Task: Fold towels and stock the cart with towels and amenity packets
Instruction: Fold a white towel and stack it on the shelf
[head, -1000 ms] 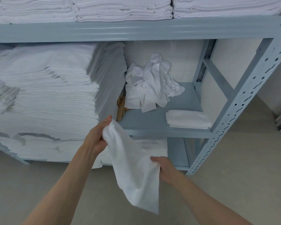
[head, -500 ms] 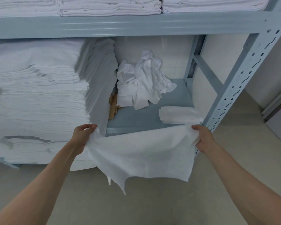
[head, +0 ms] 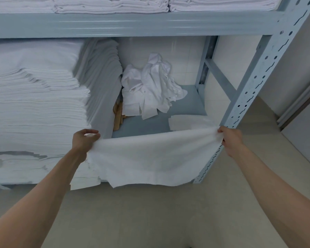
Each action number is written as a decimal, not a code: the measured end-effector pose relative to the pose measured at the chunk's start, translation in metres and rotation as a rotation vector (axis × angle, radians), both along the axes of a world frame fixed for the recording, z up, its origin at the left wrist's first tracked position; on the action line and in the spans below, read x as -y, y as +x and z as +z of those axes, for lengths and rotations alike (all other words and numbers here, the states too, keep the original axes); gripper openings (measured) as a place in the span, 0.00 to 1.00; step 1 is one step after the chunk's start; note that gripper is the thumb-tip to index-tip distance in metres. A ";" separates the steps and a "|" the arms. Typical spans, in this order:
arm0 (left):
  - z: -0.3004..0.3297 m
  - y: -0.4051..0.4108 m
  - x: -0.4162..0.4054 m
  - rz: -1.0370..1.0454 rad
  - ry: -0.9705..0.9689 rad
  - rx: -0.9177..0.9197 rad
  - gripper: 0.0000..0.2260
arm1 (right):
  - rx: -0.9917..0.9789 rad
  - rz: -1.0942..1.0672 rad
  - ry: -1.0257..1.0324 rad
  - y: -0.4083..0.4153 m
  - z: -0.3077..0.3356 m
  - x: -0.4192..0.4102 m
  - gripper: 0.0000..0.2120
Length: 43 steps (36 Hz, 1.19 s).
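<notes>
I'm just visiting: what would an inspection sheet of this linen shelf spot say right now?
Surface: grey metal shelf, partly bare.
Job's things: white towel stretched flat between both hands; one folded towel on the shelf; tall folded stack at left.
Clutter: crumpled white cloths at the back; tan wooden pieces beside them.
Fingers: left hand and right hand each pinch an upper corner.
Cables: nothing seen.
Surroundings: perforated upright, beige floor, more folded towels above.

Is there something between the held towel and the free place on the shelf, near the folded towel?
Nothing visible. The left hand and right hand pinch the towel spread before the shelf; the folded towel lies at the right.
</notes>
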<state>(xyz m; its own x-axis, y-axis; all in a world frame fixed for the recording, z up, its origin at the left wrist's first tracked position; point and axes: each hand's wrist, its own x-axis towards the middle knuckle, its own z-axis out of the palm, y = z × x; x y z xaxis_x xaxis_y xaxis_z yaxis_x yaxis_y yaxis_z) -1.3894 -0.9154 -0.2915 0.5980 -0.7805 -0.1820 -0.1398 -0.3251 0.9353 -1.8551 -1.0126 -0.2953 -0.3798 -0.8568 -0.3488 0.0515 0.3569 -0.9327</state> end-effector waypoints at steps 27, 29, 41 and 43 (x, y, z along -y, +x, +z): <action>0.001 -0.024 0.017 -0.120 -0.002 0.505 0.14 | -0.123 0.049 -0.148 -0.063 0.001 -0.010 0.17; -0.001 -0.024 0.017 -0.099 -0.031 0.420 0.15 | -0.130 0.043 -0.145 -0.066 0.000 -0.012 0.16; 0.016 -0.035 0.013 -0.282 -0.092 -0.046 0.18 | 0.028 0.083 -0.091 -0.077 -0.001 -0.011 0.17; 0.020 -0.041 0.013 -0.312 -0.077 -0.018 0.18 | 0.046 0.079 -0.085 -0.077 -0.001 -0.010 0.10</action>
